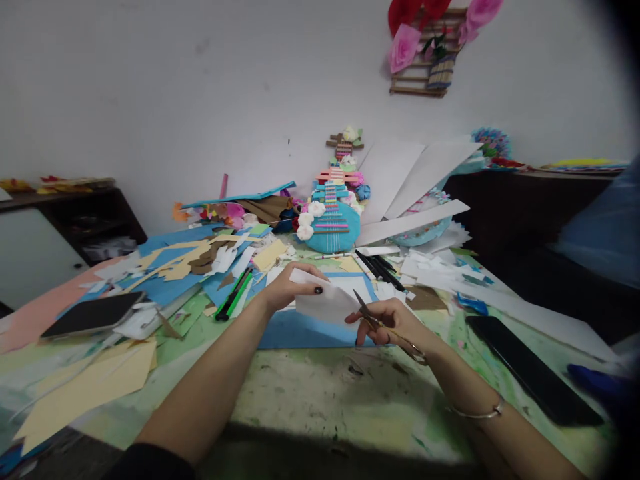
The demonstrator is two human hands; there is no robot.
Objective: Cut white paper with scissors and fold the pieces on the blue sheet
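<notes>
A sheet of white paper (pixel 325 303) is pinched in my left hand (pixel 295 288), the thumb lying on its near face. My right hand (pixel 393 320) is closed around a small pair of scissors (pixel 373 319), whose handle loops extend back toward the wrist. The scissor tips point up and left, close by the right edge of the paper; I cannot tell whether the blades touch it. Beneath both hands lies a blue sheet (pixel 300 333) on the paint-stained table (pixel 295 393), with more white paper partly hidden behind the held piece.
Green craft knives (pixel 234 295) lie left of my hands, black pens (pixel 383 268) behind the right one. A dark phone-like slab (pixel 533 370) is at right, a black tablet-like device (pixel 93 315) at left. Paper scraps (pixel 225 257) surround a blue paper instrument (pixel 333 223) by the wall.
</notes>
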